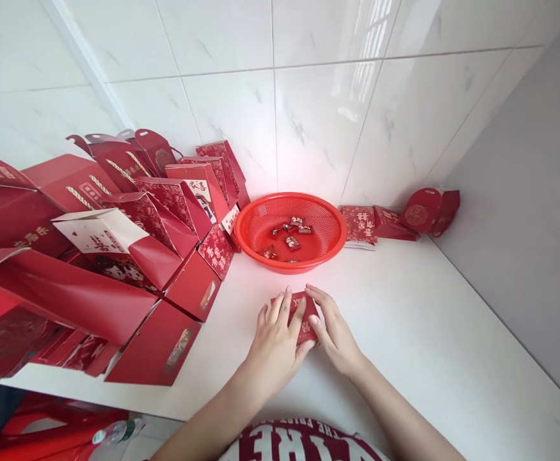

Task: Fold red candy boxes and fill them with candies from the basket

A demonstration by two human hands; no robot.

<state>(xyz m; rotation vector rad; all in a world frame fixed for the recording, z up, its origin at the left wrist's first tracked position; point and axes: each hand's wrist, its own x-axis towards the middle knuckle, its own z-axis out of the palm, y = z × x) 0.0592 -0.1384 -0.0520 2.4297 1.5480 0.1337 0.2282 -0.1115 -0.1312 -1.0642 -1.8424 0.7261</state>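
Note:
A small flat red packet [303, 319] with gold print lies on the white counter [404, 333] just in front of me. My left hand [276, 342] rests on its left side with the fingers spread over it. My right hand [331, 330] presses on its right edge. Beyond the packet stands a red perforated plastic basket [328, 246] holding several small wrapped red sweets [290, 242].
A large heap of red gift boxes with rope handles [116, 256] fills the left of the counter. Flat red packets [359, 224] and a folded red box [428, 210] lie by the tiled wall at the right. The counter's front edge runs below the heap.

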